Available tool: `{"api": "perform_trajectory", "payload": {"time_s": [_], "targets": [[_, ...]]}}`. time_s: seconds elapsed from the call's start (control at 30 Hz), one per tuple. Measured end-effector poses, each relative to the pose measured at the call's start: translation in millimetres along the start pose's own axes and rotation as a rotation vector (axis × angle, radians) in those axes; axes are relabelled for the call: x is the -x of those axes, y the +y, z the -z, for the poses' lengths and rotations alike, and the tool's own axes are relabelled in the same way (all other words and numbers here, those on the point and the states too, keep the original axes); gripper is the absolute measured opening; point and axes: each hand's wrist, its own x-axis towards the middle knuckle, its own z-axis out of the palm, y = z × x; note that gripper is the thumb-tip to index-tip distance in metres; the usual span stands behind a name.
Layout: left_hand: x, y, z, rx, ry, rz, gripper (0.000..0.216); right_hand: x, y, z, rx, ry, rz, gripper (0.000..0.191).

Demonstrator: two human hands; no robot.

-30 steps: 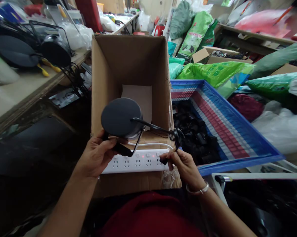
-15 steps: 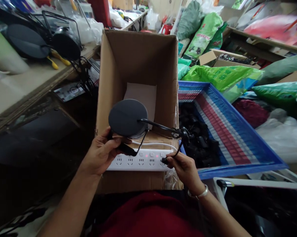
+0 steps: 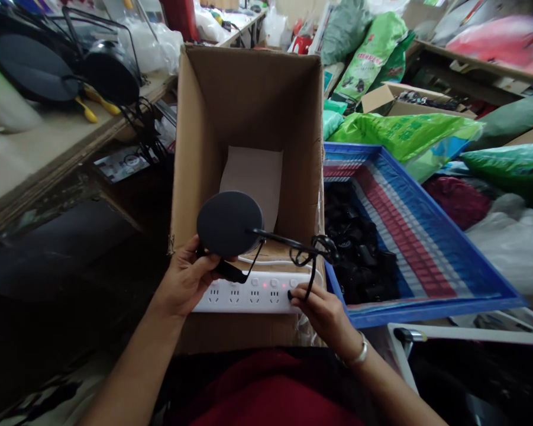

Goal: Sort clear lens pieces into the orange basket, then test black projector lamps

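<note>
My left hand (image 3: 187,278) is closed on the black bracket of a round, dark grey disc-shaped device (image 3: 228,223), whose flat face is turned up. From the disc a black cable (image 3: 278,238) runs right to a tied bundle (image 3: 322,249) and bends down. My right hand (image 3: 323,310) pinches the black plug (image 3: 290,294) at the cable's end, over the right end of a white power strip (image 3: 244,300). Fingers hide most of the plug and the socket there, so I cannot tell whether it is inserted. Small red lights glow on the strip.
Behind the strip stands an open cardboard box (image 3: 248,77) with a white sheet (image 3: 252,168) inside. A blue crate (image 3: 426,312) at right holds black pieces (image 3: 359,254). Similar round devices (image 3: 31,71) lie on the left table (image 3: 66,142). Green bags (image 3: 399,133) are piled behind the crate.
The disc has sunk slightly toward the strip in my left hand. My right hand has shifted a little left and down with the plug, and the cable bundle hangs more loosely.
</note>
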Motion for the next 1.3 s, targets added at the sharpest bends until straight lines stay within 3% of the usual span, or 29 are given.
{"api": "perform_trajectory", "payload": {"time_s": [0.17, 0.33, 0.57, 1.0, 1.3], "targets": [[-13, -11, 9, 0.051, 0.06, -0.05, 0.026, 10, 7, -14, 0.01, 0.112, 0.047, 0.016], [-20, -19, 11, 0.056, 0.044, -0.084, 0.033, 12, 2, -11, -0.051, 0.055, -0.092, 0.014], [-20, -18, 9, -0.009, 0.022, -0.122, 0.053, 10, 2, -12, -0.061, 0.049, -0.133, 0.013], [-16, -18, 2, -0.035, -0.053, -0.129, 0.049, 8, 2, -12, -0.034, 0.017, -0.164, 0.012], [-13, -18, 9, -0.085, -0.03, -0.141, 0.05, 7, 1, -14, -0.014, 0.053, -0.144, 0.011]]}}
